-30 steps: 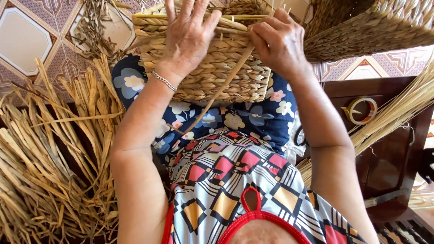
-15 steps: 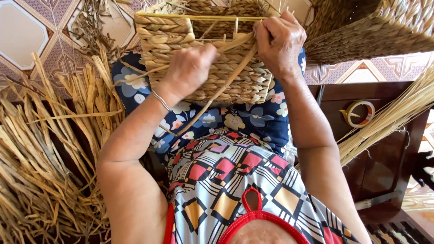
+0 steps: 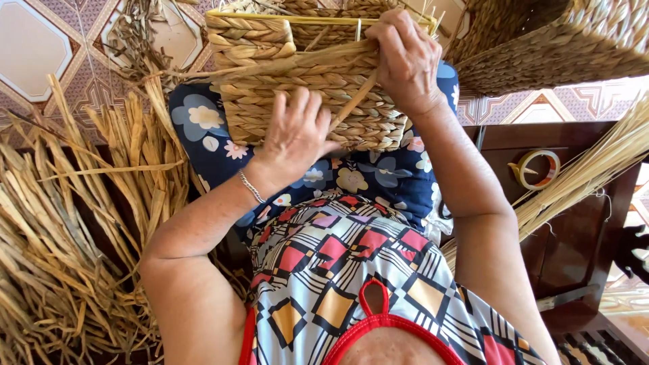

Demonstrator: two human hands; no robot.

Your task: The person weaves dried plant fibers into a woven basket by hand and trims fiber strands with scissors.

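My left hand [image 3: 295,132] lies flat against the near wall of the half-woven basket [image 3: 304,101] on my lap, fingers loose, while my right hand [image 3: 406,59] pinches a fibre strand [image 3: 351,105] at its far rim.

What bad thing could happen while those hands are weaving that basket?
The basket only rests on the person's lap, steadied by the left hand, so it might slip or tilt if that hand lets go. The right hand grips a straw strand near the yellow frame; a hard tug could snap the dry strand or scrape the fingers. The loose straw pile beside the knee could tangle with the work.
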